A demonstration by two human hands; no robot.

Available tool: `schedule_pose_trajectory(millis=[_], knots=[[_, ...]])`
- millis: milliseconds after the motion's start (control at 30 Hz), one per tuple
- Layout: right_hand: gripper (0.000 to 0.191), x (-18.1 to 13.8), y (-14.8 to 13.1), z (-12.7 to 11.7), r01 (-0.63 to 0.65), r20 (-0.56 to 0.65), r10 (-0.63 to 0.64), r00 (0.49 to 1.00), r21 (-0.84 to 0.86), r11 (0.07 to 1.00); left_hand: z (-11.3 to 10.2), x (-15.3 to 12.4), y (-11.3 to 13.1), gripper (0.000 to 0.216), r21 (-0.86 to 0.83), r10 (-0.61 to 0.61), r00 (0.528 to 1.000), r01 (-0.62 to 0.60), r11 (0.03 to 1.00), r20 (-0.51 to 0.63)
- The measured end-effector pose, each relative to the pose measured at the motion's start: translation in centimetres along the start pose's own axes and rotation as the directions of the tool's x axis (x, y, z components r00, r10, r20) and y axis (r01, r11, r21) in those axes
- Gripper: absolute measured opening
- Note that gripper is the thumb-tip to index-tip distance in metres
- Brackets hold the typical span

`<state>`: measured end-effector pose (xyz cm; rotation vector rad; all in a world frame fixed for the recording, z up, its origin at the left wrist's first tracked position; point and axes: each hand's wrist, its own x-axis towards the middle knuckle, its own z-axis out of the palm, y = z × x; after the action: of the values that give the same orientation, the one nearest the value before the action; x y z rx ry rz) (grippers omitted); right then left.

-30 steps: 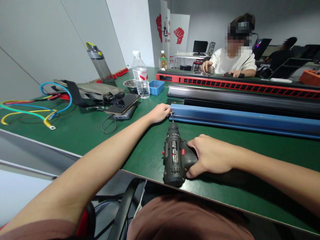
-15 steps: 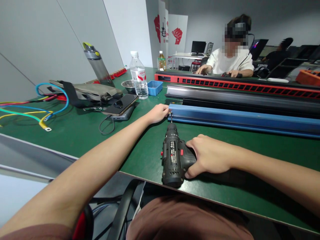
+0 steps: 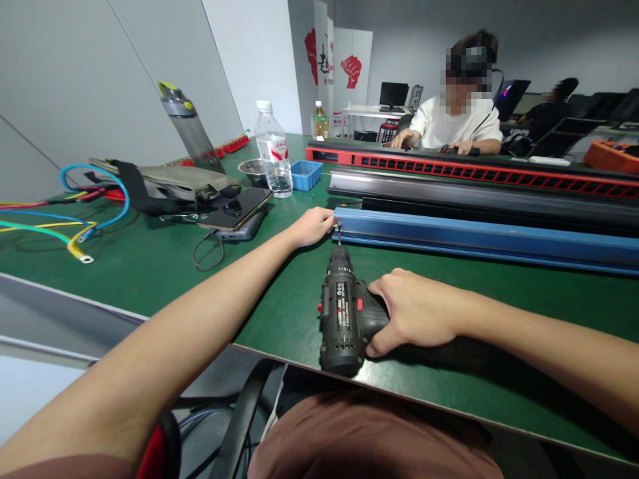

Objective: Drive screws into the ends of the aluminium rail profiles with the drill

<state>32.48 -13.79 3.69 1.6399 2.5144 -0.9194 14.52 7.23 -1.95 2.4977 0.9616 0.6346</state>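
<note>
My right hand is wrapped round the grip of a black cordless drill, which lies on its side low over the green table. The drill's bit points away from me and reaches the left end of a long blue metal rail. At that same end, the fingers of my left hand are closed on the rail's edge, just beyond the bit tip. My fingertips are partly hidden there, and the exact contact of the bit is too small to make out.
Behind the blue rail lie a dark metal rail and a red-and-black slotted strip. To the left are a phone, a water bottle, a blue bin, a bag and loose cables. A co-worker sits opposite.
The whole view has shifted slightly. Both hands, the drill and the blue rail keep the same positions relative to one another.
</note>
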Motion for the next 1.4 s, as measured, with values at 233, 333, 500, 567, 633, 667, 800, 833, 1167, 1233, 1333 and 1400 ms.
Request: schedule_pose_trajectory(millis=[233,333,500,567,633,667,800,833,1167,1233,1333,1400], knots=[[0.040,-0.01,-0.15,-0.13,0.015,0.003,-0.015,1.000,-0.024,1.000,-0.08,-0.09,0.17,0.030,-0.006,-0.006,1.000,0.006,1.000,0.001],[0.040,-0.09,-0.14,-0.15,0.011,0.005,-0.011,1.000,-0.031,0.999,-0.11,-0.09,0.19,0.029,-0.013,0.000,1.000,0.000,1.000,0.001],[0.040,-0.12,-0.05,-0.18,0.004,0.018,-0.004,1.000,-0.005,1.000,-0.11,-0.09,0.20,0.030,-0.019,0.002,1.000,-0.002,1.000,-0.001],[0.040,-0.07,-0.05,-0.20,0.003,0.019,-0.003,1.000,-0.006,1.000,-0.09,-0.08,0.19,0.032,-0.022,0.006,1.000,-0.006,1.000,-0.003],[0.040,-0.02,-0.05,-0.21,0.007,0.015,-0.007,1.000,-0.014,1.000,-0.07,-0.08,0.19,0.033,-0.020,0.002,1.000,-0.002,1.000,-0.002],[0.040,-0.01,-0.05,-0.21,0.009,0.012,-0.009,1.000,-0.017,1.000,-0.07,-0.08,0.20,0.033,-0.019,-0.002,1.000,0.002,1.000,-0.001],[0.041,-0.01,0.01,-0.17,0.014,0.007,-0.014,1.000,-0.024,1.000,-0.09,-0.09,0.25,0.032,-0.013,-0.014,1.000,0.014,1.000,0.003],[0.041,-0.02,0.02,-0.15,0.011,0.005,-0.011,1.000,-0.024,1.000,-0.11,-0.09,0.26,0.032,-0.013,-0.013,1.000,0.013,1.000,0.004],[0.040,-0.02,-0.06,-0.13,0.014,0.008,-0.013,1.000,-0.041,0.999,-0.15,-0.06,0.41,0.030,-0.009,-0.028,1.000,0.028,1.000,0.004],[0.040,-0.06,-0.06,-0.15,0.014,0.008,-0.013,1.000,-0.041,0.999,-0.15,-0.08,0.40,0.030,-0.009,-0.024,1.000,0.025,1.000,0.003],[0.040,-0.08,-0.06,-0.17,0.008,0.013,-0.008,1.000,-0.034,0.999,-0.16,-0.10,0.35,0.030,-0.013,-0.013,1.000,0.013,1.000,-0.002],[0.039,-0.07,-0.07,-0.16,0.005,0.015,-0.004,1.000,-0.025,1.000,-0.15,-0.10,0.29,0.030,-0.016,-0.004,1.000,0.004,1.000,-0.003]])
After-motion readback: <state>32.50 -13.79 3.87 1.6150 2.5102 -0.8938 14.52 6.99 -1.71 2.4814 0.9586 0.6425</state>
